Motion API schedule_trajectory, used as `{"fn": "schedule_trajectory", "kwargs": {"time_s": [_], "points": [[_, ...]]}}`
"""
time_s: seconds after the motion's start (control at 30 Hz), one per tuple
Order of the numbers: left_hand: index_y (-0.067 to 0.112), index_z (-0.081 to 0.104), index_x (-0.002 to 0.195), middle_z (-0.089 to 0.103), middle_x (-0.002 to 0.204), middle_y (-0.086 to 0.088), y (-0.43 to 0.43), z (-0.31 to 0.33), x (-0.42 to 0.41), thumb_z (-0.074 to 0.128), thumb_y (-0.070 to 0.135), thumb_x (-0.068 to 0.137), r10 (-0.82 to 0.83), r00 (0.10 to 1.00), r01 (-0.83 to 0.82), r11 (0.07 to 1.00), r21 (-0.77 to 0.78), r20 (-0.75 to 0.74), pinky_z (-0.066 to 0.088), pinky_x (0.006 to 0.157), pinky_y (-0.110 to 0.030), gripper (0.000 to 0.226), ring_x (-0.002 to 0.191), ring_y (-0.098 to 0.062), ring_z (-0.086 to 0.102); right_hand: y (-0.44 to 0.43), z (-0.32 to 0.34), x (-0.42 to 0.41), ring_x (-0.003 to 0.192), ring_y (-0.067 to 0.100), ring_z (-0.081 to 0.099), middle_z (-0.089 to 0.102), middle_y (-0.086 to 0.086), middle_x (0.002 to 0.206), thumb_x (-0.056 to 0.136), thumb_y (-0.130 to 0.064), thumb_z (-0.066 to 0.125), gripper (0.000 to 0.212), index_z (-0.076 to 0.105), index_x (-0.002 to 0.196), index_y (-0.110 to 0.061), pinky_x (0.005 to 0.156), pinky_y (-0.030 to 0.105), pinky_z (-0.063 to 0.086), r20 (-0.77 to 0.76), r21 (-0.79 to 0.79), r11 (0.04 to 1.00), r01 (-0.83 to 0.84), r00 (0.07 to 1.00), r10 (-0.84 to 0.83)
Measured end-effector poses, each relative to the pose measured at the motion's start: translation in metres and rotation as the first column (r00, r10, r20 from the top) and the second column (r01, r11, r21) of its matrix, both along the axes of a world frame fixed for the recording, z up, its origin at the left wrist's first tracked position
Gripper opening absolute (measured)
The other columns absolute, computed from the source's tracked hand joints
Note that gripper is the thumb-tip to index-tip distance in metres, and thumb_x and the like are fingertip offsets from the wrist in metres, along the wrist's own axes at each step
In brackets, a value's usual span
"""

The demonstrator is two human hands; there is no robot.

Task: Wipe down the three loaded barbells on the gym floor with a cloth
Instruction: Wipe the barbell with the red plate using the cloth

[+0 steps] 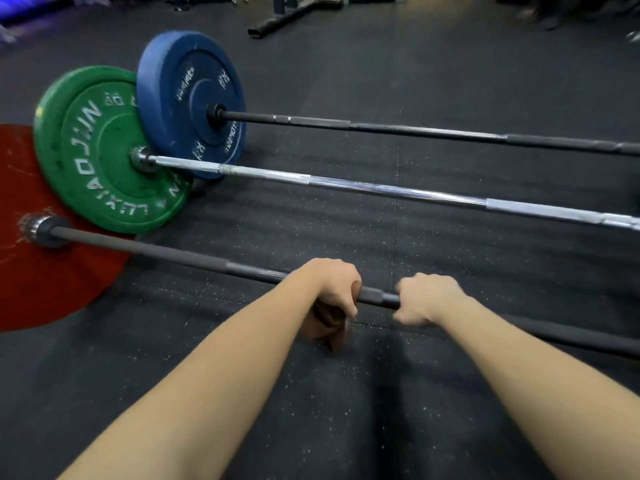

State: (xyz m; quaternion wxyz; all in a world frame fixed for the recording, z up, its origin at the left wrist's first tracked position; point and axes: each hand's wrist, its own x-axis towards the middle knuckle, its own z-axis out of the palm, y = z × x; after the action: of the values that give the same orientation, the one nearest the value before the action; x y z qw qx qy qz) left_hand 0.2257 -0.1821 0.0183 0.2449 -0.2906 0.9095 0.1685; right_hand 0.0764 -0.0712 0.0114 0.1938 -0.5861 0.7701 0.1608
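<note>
Gym floor (346, 410), dark rubber, fills the frame. Three barbells lie side by side across it: nearest black barbell (173, 259) with red plate (52, 289) at lower left, chrome barbell (381, 190) with green plate (86, 150) at mid-left, far black barbell (415, 129) with blue plate (180, 81) at upper left. They look heavy and rigid and would likely roll on their plates, so steady the shaft. Right hand (426, 299) is curled round the nearest shaft, bottom centre. Left hand (332, 289), near it, grips the shaft over a brown cloth (327, 323). The cloth looks soft and light; it probably drags on the steel.

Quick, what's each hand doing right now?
Left hand: closed, holding the brown cloth against the nearest barbell's bar.
Right hand: closed around the same bar, bare.
</note>
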Motion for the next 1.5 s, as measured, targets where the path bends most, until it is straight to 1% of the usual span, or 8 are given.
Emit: {"fn": "schedule_trajectory", "kwargs": {"time_s": [0.1,0.27,0.47,0.83,1.07,1.23,1.33,1.5], "points": [[0.025,0.064,0.082,0.060,0.077,0.010,-0.003,0.006,-0.008,0.079,0.038,0.078,0.003,0.998,-0.010,0.992,0.129,0.060,0.044,0.061,-0.027,0.020,0.075,-0.017,0.059,0.017,-0.008,-0.012,0.079,0.027,0.058,0.058,0.000,0.087,0.083,-0.052,0.053,0.036,0.063,0.101,-0.022,0.074,0.034,0.049,-0.008,-0.045,0.995,0.089,0.996,-0.089],[0.028,0.044,0.077,0.052,0.075,0.011,0.011,-0.009,0.005,0.071,0.046,0.079,-0.074,0.995,0.054,0.965,-0.257,-0.070,0.039,0.064,-0.032,0.032,0.075,-0.020,0.056,0.025,-0.017,-0.005,0.069,0.028,0.054,0.048,-0.002,0.072,0.086,-0.041,0.051,0.019,0.055,0.085,-0.022,0.065,0.033,0.042,-0.079,-0.203,0.979,0.012,0.996,-0.028],[0.021,0.049,0.109,0.064,0.110,0.000,0.069,-0.037,-0.042,0.061,0.023,0.090,-0.146,0.949,-0.004,0.879,-0.476,-0.278,0.037,0.069,-0.037,0.023,0.101,-0.027,0.062,0.027,-0.020,-0.008,0.070,0.024,0.051,0.052,-0.005,0.072,0.088,-0.035,0.050,0.014,0.048,0.079,-0.025,0.064,0.031,0.038,-0.086,-0.292,0.956,-0.034,0.996,0.009],[0.029,0.041,0.097,0.064,0.102,0.007,0.034,-0.014,-0.014,0.065,0.043,0.081,-0.105,0.980,0.060,0.966,-0.252,-0.168,0.047,0.070,-0.036,0.033,0.092,-0.024,0.062,0.025,-0.018,-0.012,0.069,0.026,0.055,0.047,-0.006,0.069,0.085,-0.037,0.051,0.014,0.054,0.081,-0.024,0.064,0.032,0.043,-0.047,-0.233,0.972,-0.024,0.999,0.013],[0.030,0.047,0.093,0.064,0.094,0.009,0.008,-0.030,0.038,0.062,0.056,0.079,-0.106,0.968,-0.019,0.872,-0.490,-0.227,0.041,0.062,-0.032,0.034,0.089,-0.019,0.063,0.026,-0.020,-0.014,0.068,0.028,0.055,0.054,-0.002,0.075,0.088,-0.041,0.051,0.019,0.053,0.083,-0.022,0.069,0.033,0.050,-0.061,-0.244,0.969,-0.046,0.998,0.032],[0.020,0.054,0.084,0.055,0.073,0.001,0.035,-0.058,0.030,0.080,0.030,0.061,-0.033,0.924,-0.244,0.716,-0.654,-0.380,0.043,0.066,-0.038,0.036,0.067,-0.027,0.053,0.028,-0.021,-0.010,0.069,0.027,0.053,0.060,-0.002,0.080,0.090,-0.039,0.051,0.018,0.052,0.086,-0.022,0.065,0.033,0.043,-0.098,-0.281,0.959,-0.032,0.995,0.005],[0.019,0.051,0.084,0.054,0.076,-0.001,0.042,-0.063,0.026,0.077,0.024,0.064,0.012,0.894,-0.332,0.687,-0.646,-0.447,0.046,0.078,-0.042,0.033,0.073,-0.029,0.052,0.027,-0.020,-0.009,0.070,0.028,0.053,0.053,-0.002,0.076,0.089,-0.038,0.051,0.017,0.054,0.086,-0.022,0.065,0.033,0.042,-0.108,-0.271,0.962,-0.031,0.994,0.002],[0.026,0.048,0.102,0.063,0.104,0.006,0.033,-0.039,0.018,0.066,0.043,0.084,0.050,0.967,-0.184,0.811,-0.555,-0.248,0.035,0.077,-0.037,0.030,0.099,-0.023,0.057,0.025,-0.020,-0.009,0.069,0.027,0.053,0.046,-0.004,0.068,0.087,-0.032,0.050,0.012,0.055,0.084,-0.021,0.064,0.032,0.042,-0.107,-0.240,0.970,-0.029,0.994,0.003]]}}
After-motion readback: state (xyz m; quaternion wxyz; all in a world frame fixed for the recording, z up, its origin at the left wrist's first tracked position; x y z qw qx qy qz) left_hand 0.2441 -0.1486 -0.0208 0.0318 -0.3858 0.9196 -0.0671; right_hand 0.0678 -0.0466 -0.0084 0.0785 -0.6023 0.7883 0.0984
